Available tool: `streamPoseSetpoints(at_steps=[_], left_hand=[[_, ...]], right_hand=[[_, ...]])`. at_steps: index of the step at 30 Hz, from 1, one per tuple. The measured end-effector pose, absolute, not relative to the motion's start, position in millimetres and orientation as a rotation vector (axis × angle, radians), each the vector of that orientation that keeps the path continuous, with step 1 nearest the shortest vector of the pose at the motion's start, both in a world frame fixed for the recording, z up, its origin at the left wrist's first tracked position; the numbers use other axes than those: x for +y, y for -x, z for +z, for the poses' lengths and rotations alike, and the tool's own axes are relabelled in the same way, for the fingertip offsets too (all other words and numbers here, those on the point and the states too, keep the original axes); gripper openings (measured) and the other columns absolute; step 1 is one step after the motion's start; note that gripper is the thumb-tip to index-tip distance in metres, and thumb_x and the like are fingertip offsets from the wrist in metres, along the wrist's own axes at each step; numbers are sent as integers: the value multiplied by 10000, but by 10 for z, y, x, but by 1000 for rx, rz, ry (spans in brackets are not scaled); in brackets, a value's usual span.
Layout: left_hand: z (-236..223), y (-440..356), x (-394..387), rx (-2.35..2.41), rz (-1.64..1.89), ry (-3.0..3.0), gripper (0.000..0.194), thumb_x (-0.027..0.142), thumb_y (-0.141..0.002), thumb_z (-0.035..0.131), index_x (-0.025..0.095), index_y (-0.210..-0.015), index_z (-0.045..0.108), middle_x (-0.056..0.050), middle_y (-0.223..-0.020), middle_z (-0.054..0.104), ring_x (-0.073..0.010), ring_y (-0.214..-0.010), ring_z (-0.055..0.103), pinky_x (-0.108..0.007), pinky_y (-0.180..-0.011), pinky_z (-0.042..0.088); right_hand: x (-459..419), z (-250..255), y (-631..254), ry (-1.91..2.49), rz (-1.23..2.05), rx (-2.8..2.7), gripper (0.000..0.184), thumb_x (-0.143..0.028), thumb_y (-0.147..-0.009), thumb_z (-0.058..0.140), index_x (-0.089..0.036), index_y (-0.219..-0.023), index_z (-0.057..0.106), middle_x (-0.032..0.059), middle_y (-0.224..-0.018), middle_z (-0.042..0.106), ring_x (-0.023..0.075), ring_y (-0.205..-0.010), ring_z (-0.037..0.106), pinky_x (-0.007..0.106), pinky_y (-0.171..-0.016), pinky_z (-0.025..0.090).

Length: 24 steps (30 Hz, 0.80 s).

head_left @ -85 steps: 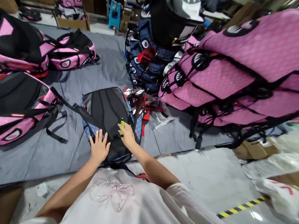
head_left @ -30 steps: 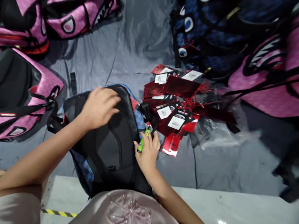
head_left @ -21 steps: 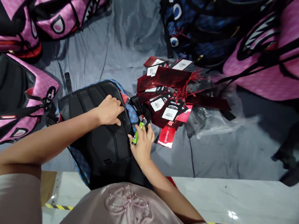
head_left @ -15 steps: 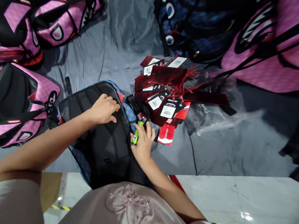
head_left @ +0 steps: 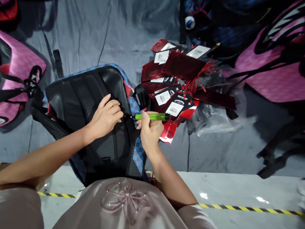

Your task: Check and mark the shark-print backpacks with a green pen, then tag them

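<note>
The person's right hand (head_left: 151, 129) is closed around a green pen (head_left: 152, 117), pinched between thumb and fingers just over the near-right edge of a backpack (head_left: 106, 149). The pen lies almost level, its long axis running side to side; its narrow tip points left, toward the other hand, and its black end sticks out to the right. The left hand (head_left: 106, 115) rests on the black back of the bag, fingers half curled and close together (whether they pinch anything, I can't tell).

The backpack lies back side up, blue checks along its sides, its length running away from the person's shirt (head_left: 125, 206) and leaning left. Just right of it, red and black tags (head_left: 175, 87) are heaped beside clear plastic (head_left: 214, 116). Pink bags (head_left: 22, 60) sit further out on the cloth-covered desk (head_left: 138, 16).
</note>
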<state>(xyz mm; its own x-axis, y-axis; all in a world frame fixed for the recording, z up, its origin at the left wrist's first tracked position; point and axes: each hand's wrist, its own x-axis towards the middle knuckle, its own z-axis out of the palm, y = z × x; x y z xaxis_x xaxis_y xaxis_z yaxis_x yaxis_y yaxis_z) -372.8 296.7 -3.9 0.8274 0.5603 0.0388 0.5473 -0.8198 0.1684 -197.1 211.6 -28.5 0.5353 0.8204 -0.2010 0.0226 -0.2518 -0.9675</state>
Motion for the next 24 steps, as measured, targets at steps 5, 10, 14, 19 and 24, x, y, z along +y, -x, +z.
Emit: streamPoseSetpoints(at_steps=[5,10,14,19,24], left_hand=[[-91,3717,2963,895,64,-2690,239,266,-1016,467,242,-918,684,-26,-939,685,-227,-1245,582,-527,-1275,297],[-186,3726,2891,1029,259,-2594,215,298,-1022,481,217,-938,661,-47,-1204,659,-271,-1417,475,-588,-1278,241],[-230,3746,2796,1210,302,-2511,187,381,-988,565,216,-1038,637,-65,-1460,541,-334,-1525,321,-645,-1270,188],[-172,3747,2804,1241,248,-2455,354,522,-991,547,226,-1177,603,-88,-1526,478,-373,-1511,325,-630,-1237,213],[-183,3761,2832,1252,263,-2469,393,561,-957,584,229,-1167,589,-110,-1561,429,-415,-1513,288,-637,-1212,205]], right_hand=[[2090,-355,2032,1711,839,-841,366,-541,-963,587,-179,-925,626,-26,-652,663,130,-532,650,237,-515,507],[2089,-437,2013,1768,791,-1116,410,-582,-965,568,-181,-955,650,31,-828,723,142,-620,666,276,-596,525],[2162,-416,1958,1783,767,-1165,453,-596,-996,513,-172,-914,652,21,-750,704,124,-536,616,263,-543,483],[2405,-343,1811,1733,945,-1333,537,-666,-968,525,-145,-913,643,-22,-617,619,104,-487,575,228,-519,455],[2682,-356,1644,1546,1150,-1532,576,-717,-949,519,-153,-878,607,-27,-646,622,101,-555,617,209,-566,491]])
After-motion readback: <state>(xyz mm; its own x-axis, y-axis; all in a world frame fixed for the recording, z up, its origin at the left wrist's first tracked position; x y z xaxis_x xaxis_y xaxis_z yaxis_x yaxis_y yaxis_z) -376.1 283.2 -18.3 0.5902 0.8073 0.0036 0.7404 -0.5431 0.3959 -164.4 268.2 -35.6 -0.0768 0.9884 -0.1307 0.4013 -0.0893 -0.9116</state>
